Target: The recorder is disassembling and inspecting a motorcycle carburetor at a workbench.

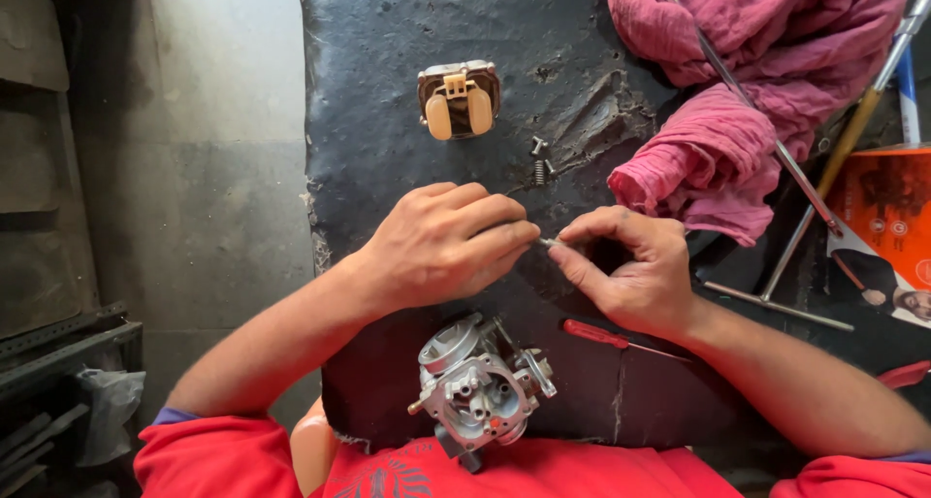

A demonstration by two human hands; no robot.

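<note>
Both hands meet above the carburetor body (480, 386), which serves here as the reference landmark. Between them is a small metal part (549, 242): thin, silver-grey, only its short middle section visible, too small to identify further. The left hand (441, 241) is curled, fingers pressed together, thumb and forefinger tips pinching the part's left end. The right hand (630, 265) is likewise curled, its thumb and forefinger pinching the right end. The part sits directly above the carburetor body, clear of it, over the black padded work surface (388, 149).

The carburetor body is cast silver-grey metal with round bores and a small red detail on its lower face; it rests at the near edge of the surface, touching the person's red shirt.

Further above the carburetor body lies a float bowl (459, 98), the only container in view; it holds a pair of tan floats (459, 113) on a tan bracket. Between bowl and hands lie a small spring (539, 172) and a screw (536, 146). Just right of the carburetor body lies a red-handled screwdriver (621, 340). Up and right are a crumpled pink cloth (756, 81) and a metal T-handle wrench (786, 256).
</note>
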